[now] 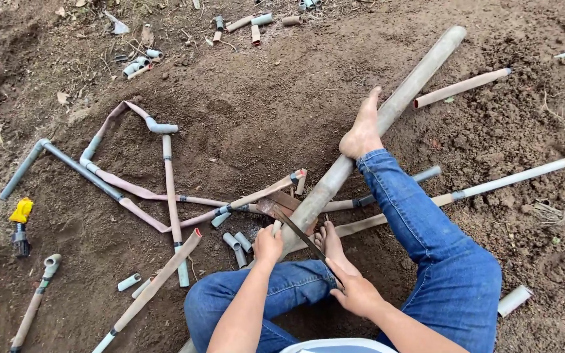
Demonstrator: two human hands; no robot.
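Head view, person seated on bare soil (256, 111), legs in blue jeans. Nearest the camera, the right hand (358, 294) is closed around the handle end of a hacksaw (299, 236), whose thin blade runs up and left to meet a long grey pipe (387, 114). The left hand (268, 246) is wrapped around the near part of that pipe, just beside the blade. The pipe is laid diagonally, from between the knees toward the upper right, and is pinned by two bare feet: one (332, 247) beside the blade, one (363, 131) further along. The cut is judged to be in progress; how deep the blade sits cannot be told, and the pipe is not yet parted. Short cut pieces (237, 245) lie just left of the hand, suggesting finished cuts. Beyond, joined pipes with elbows (162, 127) are spread over the soil, a yellow-handled tool (21, 212) lies at far left, and loose fittings (253, 23) are scattered along the top edge.
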